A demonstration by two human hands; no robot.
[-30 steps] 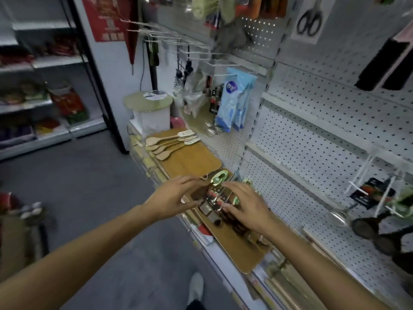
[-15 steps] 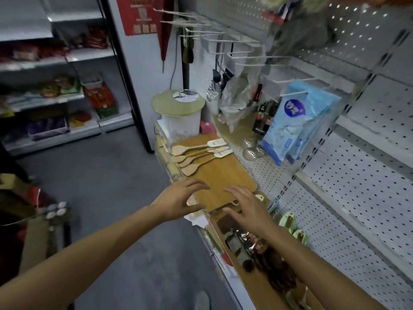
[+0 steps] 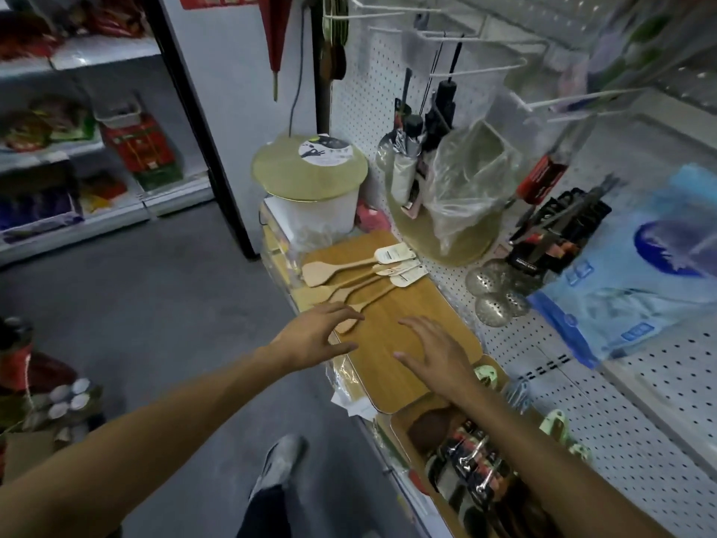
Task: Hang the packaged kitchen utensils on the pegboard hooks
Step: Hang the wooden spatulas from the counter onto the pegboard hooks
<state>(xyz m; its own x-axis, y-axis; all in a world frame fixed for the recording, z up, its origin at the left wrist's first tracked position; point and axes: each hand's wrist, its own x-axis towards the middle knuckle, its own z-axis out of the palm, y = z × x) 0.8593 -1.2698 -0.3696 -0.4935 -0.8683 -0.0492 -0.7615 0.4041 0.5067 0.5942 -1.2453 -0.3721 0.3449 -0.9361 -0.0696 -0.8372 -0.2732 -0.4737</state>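
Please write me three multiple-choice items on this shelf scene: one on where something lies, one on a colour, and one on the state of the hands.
1. Where do the wooden spatulas lie?
A. on the bamboo board
B. on the floor
C. on a pegboard hook

2. What colour is the large soft package that hangs on the pegboard?
A. red
B. blue
C. yellow

3. What are the two hands doing?
A. each grips a spatula
B. both hold nothing, fingers spread
C. both press on the white bucket

Answers: 1 A, the spatulas rest side by side on the bamboo board. 2 B, the package is pale blue with a darker blue round mark. 3 B, the left hand and the right hand hover over the board with fingers spread and empty.
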